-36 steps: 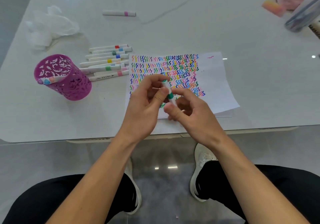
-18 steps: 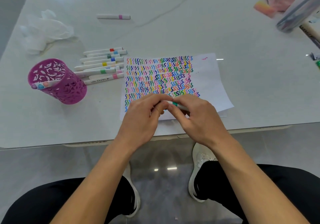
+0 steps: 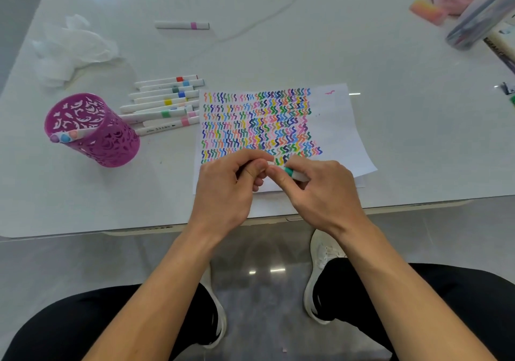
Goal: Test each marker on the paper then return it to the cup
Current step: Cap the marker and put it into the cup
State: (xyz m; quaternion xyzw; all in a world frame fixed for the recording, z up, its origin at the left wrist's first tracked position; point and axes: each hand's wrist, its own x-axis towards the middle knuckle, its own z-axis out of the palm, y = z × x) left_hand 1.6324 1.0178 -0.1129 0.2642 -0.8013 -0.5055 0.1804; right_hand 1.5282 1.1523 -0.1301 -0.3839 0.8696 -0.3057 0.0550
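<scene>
The marker [image 3: 291, 172], white with a teal band, lies almost level between both hands, just above the near edge of the paper [image 3: 337, 129]. It looks light, stiff and smooth, so it is best pinched on the barrel beside the band. The right hand [image 3: 326, 190] pinches the barrel with curled fingers. The left hand [image 3: 225, 190] pinches the left end, probably the cap, though that end is hidden. The cup [image 3: 111, 143] stands well to the left.

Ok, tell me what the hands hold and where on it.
Both hold one green-banded marker: right hand grips the barrel beside the band, left hand pinches the other end, hidden by fingers.
</scene>
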